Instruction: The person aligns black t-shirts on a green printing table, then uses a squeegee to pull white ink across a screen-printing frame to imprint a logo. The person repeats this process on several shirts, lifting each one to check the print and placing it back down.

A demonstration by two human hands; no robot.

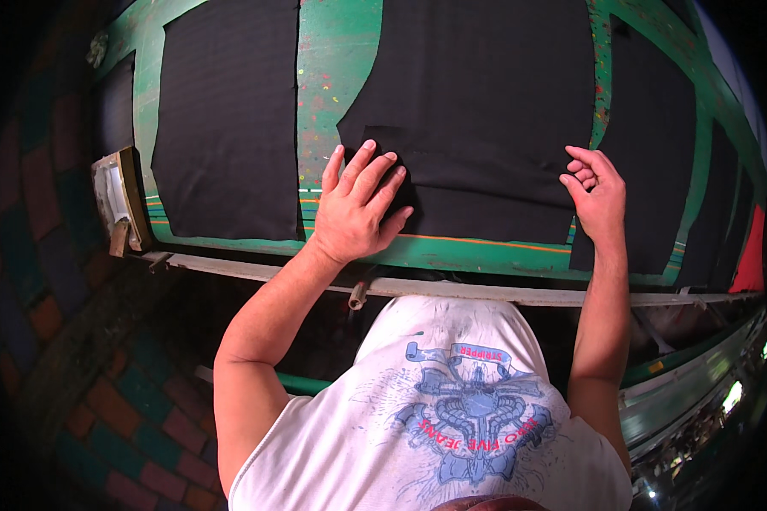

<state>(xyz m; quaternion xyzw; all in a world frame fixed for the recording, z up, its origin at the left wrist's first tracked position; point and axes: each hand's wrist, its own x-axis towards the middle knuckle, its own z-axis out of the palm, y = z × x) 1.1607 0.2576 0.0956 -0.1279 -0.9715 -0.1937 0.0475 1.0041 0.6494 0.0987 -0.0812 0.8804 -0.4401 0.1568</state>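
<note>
Mid. black panel [486,85] lies on the green counter [337,77], straight ahead of the person, prob. put there so both sides are w/in easy reach. Its lower part isn't quite flat: a ridge runs across btwn the hands, plus a squared corner shows near the L fingertips, so maybe a fold or 2nd layer; can't tell which.

L hand [358,200] is palm down, fingers spread, over the panel's lower L edge: some fingertips + thumb on the cloth, palm mostly over bare green. Spread like that, it prob. steadies the edge & stops it sliding; pressure can't be judged.

R hand [596,183] is at the opp. edge, fingers half curled, thumb near the index. Can't tell if it pinches any cloth or just hovers there. Being level w/ the other hand, it'd suit keeping the cloth taut crosswise, imo.

L panel [226,128] & R panel [648,153] lie either side, w/ green strips showing in btwn, prob. spaced so pcs don't overlap. Orange line [469,239] runs along the near edge, just below the mid. pc; looks like an alignment guide. Wood-edged frame [135,200] sits at the counter's L end, off the cloth, prob. to be out of the way.
</note>
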